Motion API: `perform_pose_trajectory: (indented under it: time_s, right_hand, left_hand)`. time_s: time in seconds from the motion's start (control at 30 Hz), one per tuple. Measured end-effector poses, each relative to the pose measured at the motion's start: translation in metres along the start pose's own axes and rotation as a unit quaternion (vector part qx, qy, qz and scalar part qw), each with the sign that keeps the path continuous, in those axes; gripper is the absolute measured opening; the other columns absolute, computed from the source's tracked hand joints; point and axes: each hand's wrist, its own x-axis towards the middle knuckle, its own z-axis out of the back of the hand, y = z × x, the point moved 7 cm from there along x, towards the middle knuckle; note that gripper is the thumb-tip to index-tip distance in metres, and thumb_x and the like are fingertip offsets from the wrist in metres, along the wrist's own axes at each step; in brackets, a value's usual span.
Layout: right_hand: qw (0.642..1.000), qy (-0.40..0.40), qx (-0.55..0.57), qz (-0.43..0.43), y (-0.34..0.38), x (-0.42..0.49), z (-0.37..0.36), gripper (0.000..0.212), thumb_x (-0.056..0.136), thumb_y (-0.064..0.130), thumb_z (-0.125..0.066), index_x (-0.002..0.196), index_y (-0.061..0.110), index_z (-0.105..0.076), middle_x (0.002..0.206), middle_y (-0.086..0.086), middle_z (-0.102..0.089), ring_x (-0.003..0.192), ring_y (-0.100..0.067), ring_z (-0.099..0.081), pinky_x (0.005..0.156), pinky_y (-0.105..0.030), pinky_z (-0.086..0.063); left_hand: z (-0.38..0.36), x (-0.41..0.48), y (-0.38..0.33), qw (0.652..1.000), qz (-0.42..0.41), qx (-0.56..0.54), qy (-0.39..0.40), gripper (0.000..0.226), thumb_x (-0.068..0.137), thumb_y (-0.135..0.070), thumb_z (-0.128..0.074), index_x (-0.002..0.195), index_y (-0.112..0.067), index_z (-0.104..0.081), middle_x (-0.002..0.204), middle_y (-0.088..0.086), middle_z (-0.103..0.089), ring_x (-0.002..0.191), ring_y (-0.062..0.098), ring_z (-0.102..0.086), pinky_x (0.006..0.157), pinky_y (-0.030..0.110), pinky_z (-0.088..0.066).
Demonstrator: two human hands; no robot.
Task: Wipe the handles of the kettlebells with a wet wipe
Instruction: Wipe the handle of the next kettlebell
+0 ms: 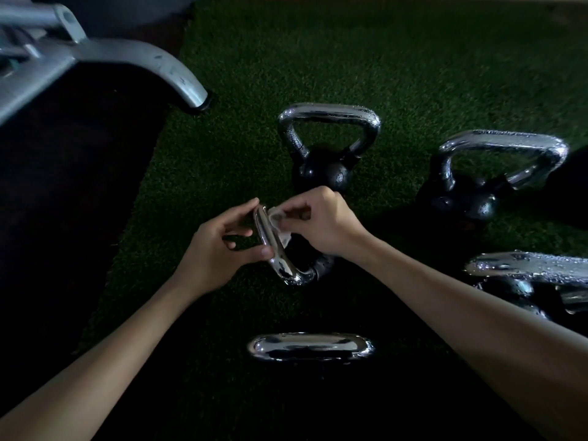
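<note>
Several black kettlebells with chrome handles stand on dark green turf (pixel 318 58). My left hand (pixel 219 246) grips the chrome handle of the middle kettlebell (pixel 286 272), thumb and fingers pinching its bar. My right hand (pixel 321 221) presses a small white wet wipe (pixel 280 226) against the same handle from the right. Behind them stands a kettlebell (pixel 327 148) with a wet, beaded handle. Another kettlebell (pixel 490 173) sits at the right, a third (pixel 534 275) at the right edge. The nearest handle (pixel 310 346) shows below my hands, its body lost in the dark.
A grey metal leg of a gym machine (pixel 133 58) curves down to the turf's edge at upper left. Black rubber flooring (pixel 63 202) lies to the left of the turf. The scene is very dim.
</note>
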Motion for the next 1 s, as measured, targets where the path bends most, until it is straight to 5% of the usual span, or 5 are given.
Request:
perform_pose_trajectory:
  time_s: [0.2, 0.5, 0.67, 0.8, 1.0]
  right_hand:
    - [0.999, -0.044, 0.03, 0.0, 0.006, -0.001, 0.009, 0.018, 0.086, 0.012, -0.079, 0.1, 0.022, -0.083, 0.077, 0.018, -0.073, 0.072, 0.013, -0.065, 0.07, -0.006, -0.046]
    - [0.993, 0.113, -0.005, 0.04, 0.028, -0.049, 0.009, 0.021, 0.078, 0.016, -0.087, 0.098, 0.024, -0.084, 0.084, 0.014, -0.075, 0.072, 0.007, -0.063, 0.067, -0.008, -0.043]
    - [0.994, 0.078, -0.034, 0.066, 0.036, -0.044, 0.009, 0.022, 0.077, 0.014, -0.087, 0.096, 0.025, -0.084, 0.087, 0.009, -0.078, 0.08, -0.002, -0.068, 0.069, -0.013, -0.049]
    - [0.992, 0.1, -0.023, 0.07, 0.029, -0.057, 0.013, 0.02, 0.076, 0.015, -0.088, 0.092, 0.024, -0.084, 0.087, 0.012, -0.077, 0.071, 0.006, -0.063, 0.063, -0.008, -0.04]
    - [0.986, 0.106, -0.116, 0.062, 0.004, -0.063, 0.01, 0.019, 0.078, 0.009, -0.085, 0.094, 0.018, -0.084, 0.071, 0.024, -0.062, 0.07, 0.015, -0.058, 0.064, -0.003, -0.037]
  left_hand:
    - [-0.005, 0.003, -0.003, 1.0, 0.0, -0.005, -0.001, 0.082, 0.057, -0.053, -0.085, 0.13, -0.059, -0.048, 0.136, -0.024, -0.062, 0.105, -0.007, -0.065, 0.081, 0.022, -0.045]
    - [0.005, -0.002, 0.006, 1.0, 0.009, 0.005, -0.002, 0.088, 0.058, -0.062, -0.081, 0.14, -0.054, -0.05, 0.135, -0.03, -0.06, 0.11, -0.006, -0.063, 0.087, 0.028, -0.046]
    - [0.004, -0.004, 0.003, 1.0, 0.012, -0.006, -0.003, 0.09, 0.057, -0.066, -0.082, 0.14, -0.053, -0.05, 0.136, -0.03, -0.06, 0.109, -0.003, -0.063, 0.088, 0.029, -0.045]
    - [0.004, -0.002, 0.001, 1.0, 0.011, -0.002, 0.001, 0.098, 0.05, -0.082, -0.079, 0.14, -0.055, -0.049, 0.139, -0.027, -0.059, 0.108, -0.005, -0.063, 0.085, 0.027, -0.043]
    - [0.002, -0.004, 0.001, 1.0, 0.007, 0.008, 0.011, 0.093, 0.058, -0.064, -0.082, 0.144, -0.053, -0.048, 0.141, -0.025, -0.058, 0.114, -0.006, -0.062, 0.089, 0.026, -0.045]
